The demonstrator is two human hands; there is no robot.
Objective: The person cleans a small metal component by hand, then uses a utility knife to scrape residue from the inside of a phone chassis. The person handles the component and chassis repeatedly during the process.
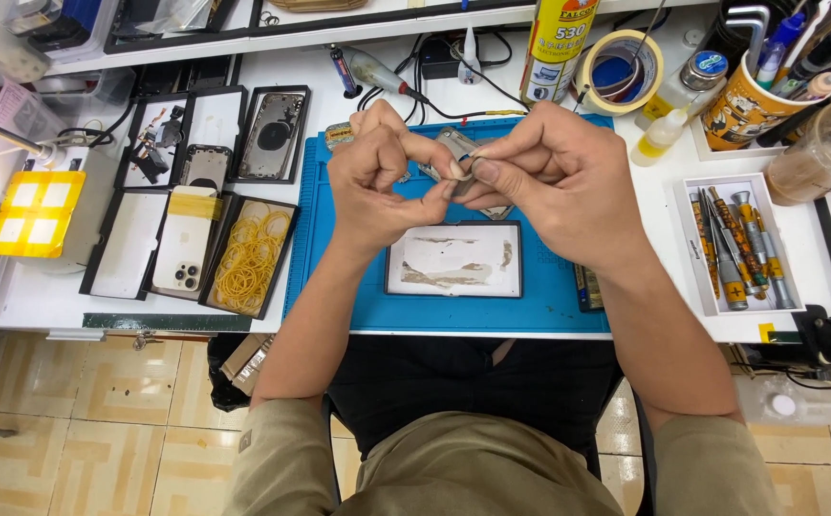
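Note:
Both my hands meet above a blue work mat (549, 301). My left hand (382, 177) and my right hand (554, 177) pinch a small grey metal phone part (460, 148) between thumbs and fingertips. Most of the part is hidden by my fingers. Below the hands, on the mat, lies a phone back panel (453, 260) with a black rim and patches of adhesive residue on its white surface.
Black trays at the left hold a phone housing (272, 134), a white phone back (184, 253) and yellow rubber bands (248, 258). At the right: a white tray of screwdrivers (740, 248), an orange tool cup (745, 105), tape roll (621, 72), spray can (554, 48), small squeeze bottle (659, 139).

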